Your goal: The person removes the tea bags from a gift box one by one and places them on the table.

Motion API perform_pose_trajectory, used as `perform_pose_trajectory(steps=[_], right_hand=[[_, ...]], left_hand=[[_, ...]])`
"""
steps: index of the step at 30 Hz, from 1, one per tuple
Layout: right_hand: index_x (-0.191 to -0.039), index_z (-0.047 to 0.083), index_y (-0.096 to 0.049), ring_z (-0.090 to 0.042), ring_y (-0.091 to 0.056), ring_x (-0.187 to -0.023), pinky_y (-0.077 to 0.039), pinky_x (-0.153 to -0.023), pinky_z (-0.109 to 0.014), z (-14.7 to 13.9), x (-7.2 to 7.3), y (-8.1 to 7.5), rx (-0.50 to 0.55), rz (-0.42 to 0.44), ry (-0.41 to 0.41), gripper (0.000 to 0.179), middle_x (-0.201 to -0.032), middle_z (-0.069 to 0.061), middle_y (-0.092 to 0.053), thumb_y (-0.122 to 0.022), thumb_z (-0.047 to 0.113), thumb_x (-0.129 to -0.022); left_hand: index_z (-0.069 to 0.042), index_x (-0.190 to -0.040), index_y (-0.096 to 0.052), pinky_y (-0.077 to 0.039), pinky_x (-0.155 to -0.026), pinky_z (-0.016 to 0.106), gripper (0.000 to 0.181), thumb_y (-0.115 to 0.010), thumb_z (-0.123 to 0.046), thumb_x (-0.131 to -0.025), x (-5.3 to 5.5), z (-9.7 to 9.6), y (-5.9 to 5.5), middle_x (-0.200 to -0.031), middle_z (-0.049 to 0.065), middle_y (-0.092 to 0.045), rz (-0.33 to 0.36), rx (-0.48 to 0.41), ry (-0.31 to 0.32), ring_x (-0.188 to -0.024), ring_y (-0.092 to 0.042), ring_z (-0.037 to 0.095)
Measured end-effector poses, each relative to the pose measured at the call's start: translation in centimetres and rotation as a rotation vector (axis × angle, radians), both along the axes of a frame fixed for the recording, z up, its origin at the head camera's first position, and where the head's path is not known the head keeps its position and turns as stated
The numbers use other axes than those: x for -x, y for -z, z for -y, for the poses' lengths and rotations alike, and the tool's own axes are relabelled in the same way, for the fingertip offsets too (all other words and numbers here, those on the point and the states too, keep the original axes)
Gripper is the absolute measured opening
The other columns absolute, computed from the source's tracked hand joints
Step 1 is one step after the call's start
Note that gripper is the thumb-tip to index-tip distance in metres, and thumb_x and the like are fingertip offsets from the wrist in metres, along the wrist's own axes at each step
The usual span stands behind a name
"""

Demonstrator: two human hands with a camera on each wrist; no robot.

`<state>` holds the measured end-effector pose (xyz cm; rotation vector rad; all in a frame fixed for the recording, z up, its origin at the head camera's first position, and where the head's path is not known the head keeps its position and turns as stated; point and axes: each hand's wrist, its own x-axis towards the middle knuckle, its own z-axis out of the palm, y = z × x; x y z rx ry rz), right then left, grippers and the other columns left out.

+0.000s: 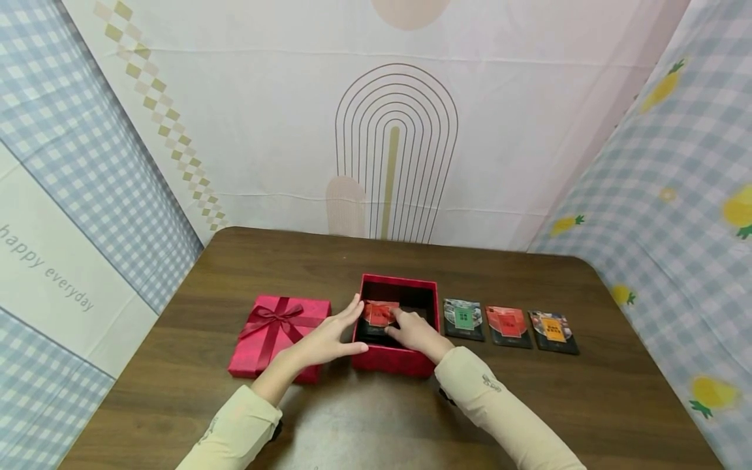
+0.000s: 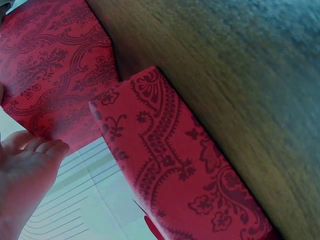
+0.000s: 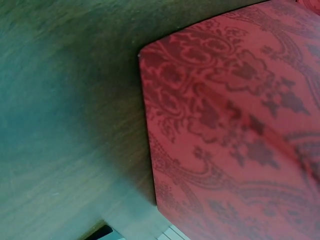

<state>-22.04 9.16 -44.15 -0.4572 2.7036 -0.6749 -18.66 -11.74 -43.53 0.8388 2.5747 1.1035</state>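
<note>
A red gift box with dark floral print stands uncovered on the table. Inside it, on the left, is a red-and-black packet. My right hand reaches over the box's front rim and holds this packet by its right side with thumb and fingers; the other fingers are partly hidden. At the box's left wall is my left hand, fingers straight and thumb spread toward the front corner. In the left wrist view this hand is beside the patterned box wall. The right wrist view shows only the box's outside.
The box lid with a ribbon bow lies left of the box, under my left forearm. To the right, a green-labelled packet, a red-labelled packet and an orange-labelled packet lie in a row. Printed cloth hangs behind the brown table.
</note>
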Motion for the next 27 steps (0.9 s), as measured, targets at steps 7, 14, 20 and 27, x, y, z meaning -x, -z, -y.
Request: perform_pose_trajectory(steps=[7,14,20,27], right_hand=[[-0.113,-0.002,-0.058,-0.022,-0.057,-0.081,-0.047,-0.071,-0.037,0.02,0.26,-0.01,0.088,-0.152,0.033,0.03,-0.093,-0.012,-0.061,-0.061,0.012,-0.086],[-0.108,-0.002,-0.061,-0.018,-0.051,-0.075,-0.044,-0.067,-0.032,0.1,0.58,0.04,0.215,-0.159,0.006,0.027,-0.081,-0.007,-0.056,-0.063,0.0,-0.081],[-0.117,0.0,-0.059,-0.026,-0.06,-0.093,-0.048,-0.079,-0.04,0.2,0.74,0.03,0.29,-0.049,0.02,0.034,-0.109,-0.017,-0.062,-0.059,0.0,-0.083],[-0.125,-0.003,-0.052,-0.032,-0.055,-0.107,-0.043,-0.089,-0.047,0.32,0.86,-0.04,0.278,0.021,-0.02,0.039,-0.123,-0.022,-0.054,-0.054,0.007,-0.087]], left_hand=[[0.003,-0.143,-0.018,-0.027,-0.105,0.045,0.081,-0.063,-0.032,-0.086,0.01,0.05,0.03,-0.152,0.016,-0.006,0.003,-0.007,0.004,-0.135,-0.023,0.029],[0.002,-0.143,-0.018,-0.027,-0.105,0.045,0.081,-0.063,-0.033,-0.086,-0.06,0.07,0.06,-0.152,0.015,-0.005,0.011,-0.014,0.004,-0.135,-0.021,0.03],[0.002,-0.143,-0.019,-0.028,-0.105,0.045,0.081,-0.062,-0.035,-0.086,-0.1,0.06,0.09,-0.152,0.014,-0.006,-0.001,-0.008,0.005,-0.135,-0.023,0.03],[0.002,-0.143,-0.02,-0.029,-0.104,0.045,0.081,-0.062,-0.036,-0.086,-0.14,0.03,0.07,-0.152,0.014,-0.006,-0.003,-0.01,0.001,-0.134,-0.025,0.03]])
